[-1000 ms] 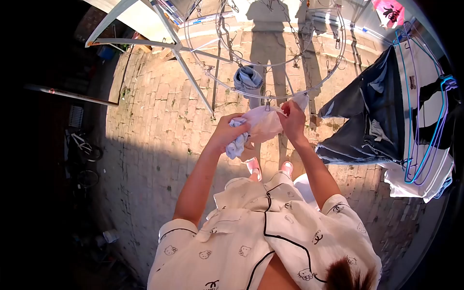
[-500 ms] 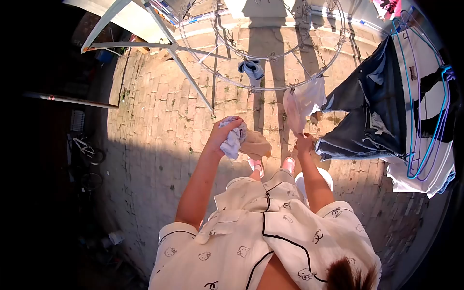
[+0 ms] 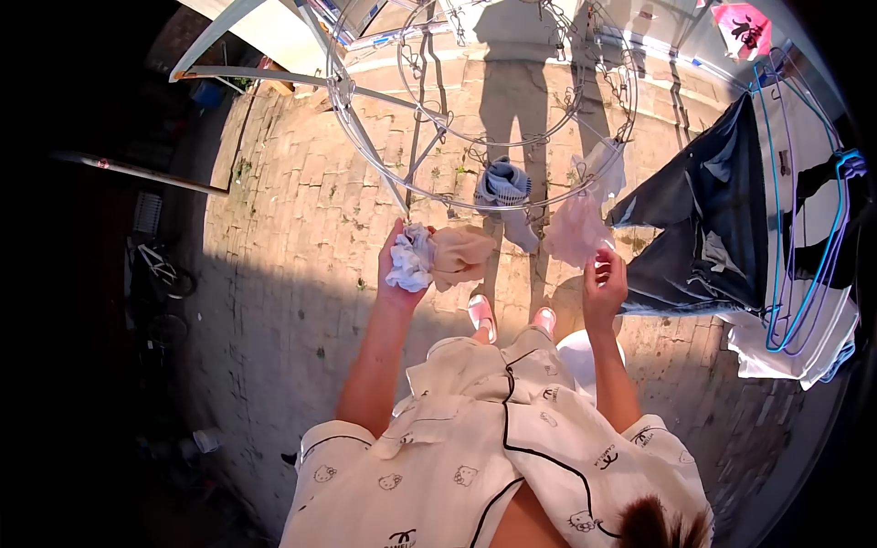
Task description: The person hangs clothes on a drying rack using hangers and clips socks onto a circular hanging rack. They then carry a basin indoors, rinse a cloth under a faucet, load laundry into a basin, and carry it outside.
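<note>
My left hand (image 3: 402, 274) is wrapped round a crumpled white cloth (image 3: 413, 258) and a beige cloth (image 3: 459, 256) that sticks out to its right. My right hand (image 3: 604, 285) is just below a thin pale pink sock-like cloth (image 3: 577, 233), hanging from the clip ring. Its fingers are loosely curled and parted, close to the cloth's lower edge; no firm grip on it shows. Above both hands is a round clip hanger (image 3: 416, 189) with two rings and many clips. A blue-grey sock (image 3: 503, 183) hangs from its near side.
Jeans (image 3: 699, 210) hang at the right beside blue and purple hangers (image 3: 808, 265) and white clothing (image 3: 776, 352). A white bucket (image 3: 577, 358) stands by my feet. At upper left are a metal rack (image 3: 265, 75) and a pole (image 3: 146, 172). Brick paving (image 3: 301, 183) covers the ground.
My right hand has come away from the pink cloth's stretched lower end, which now hangs slack and wider. My left hand has turned palm up. The ring sits lower in view.
</note>
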### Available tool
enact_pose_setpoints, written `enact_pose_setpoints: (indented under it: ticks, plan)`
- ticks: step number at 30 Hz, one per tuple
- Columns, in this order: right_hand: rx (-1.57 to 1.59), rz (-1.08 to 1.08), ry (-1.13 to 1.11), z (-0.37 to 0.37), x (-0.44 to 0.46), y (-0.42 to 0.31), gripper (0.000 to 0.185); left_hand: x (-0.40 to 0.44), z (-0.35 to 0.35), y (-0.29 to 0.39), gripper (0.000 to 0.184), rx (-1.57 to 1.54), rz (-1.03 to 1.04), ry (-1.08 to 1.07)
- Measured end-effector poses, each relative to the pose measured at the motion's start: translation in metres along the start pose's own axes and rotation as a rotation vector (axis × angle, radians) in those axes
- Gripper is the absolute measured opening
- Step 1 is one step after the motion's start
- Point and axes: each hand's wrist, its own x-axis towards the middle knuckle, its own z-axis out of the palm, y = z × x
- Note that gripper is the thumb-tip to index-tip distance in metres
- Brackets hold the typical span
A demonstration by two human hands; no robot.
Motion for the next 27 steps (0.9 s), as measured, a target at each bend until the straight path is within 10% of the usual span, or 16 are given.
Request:
enact_pose_setpoints:
  ticks: [4, 10, 14, 18, 27]
  plan:
    - [0.349, -0.178, -0.559, 0.040, -0.048, -0.057, 0.021, -0.019, 0.012, -0.007, 0.038, -0.005, 0.056, 0.030]
    - [0.317, -0.372, -0.703, 0.095, -0.053, -0.062, 0.028, -0.023, -0.015, -0.009, 0.024, -0.119, 0.064, 0.088]
    - [0.628, 0.144, -0.930, 0.079, -0.021, -0.090, 0.026, -0.035, -0.026, -0.001, 0.018, 0.017, 0.106, 0.166]
    - [0.408, 0.032, -1.257, 0.074, 0.013, -0.117, 0.022, -0.038, -0.049, 0.010, 0.013, 0.021, 0.038, 0.172]
    - [0.003, -0.351, -1.026, 0.081, 0.032, -0.118, 0.014, -0.047, -0.054, 0.043, 0.011, 0.263, 0.033, 0.152]
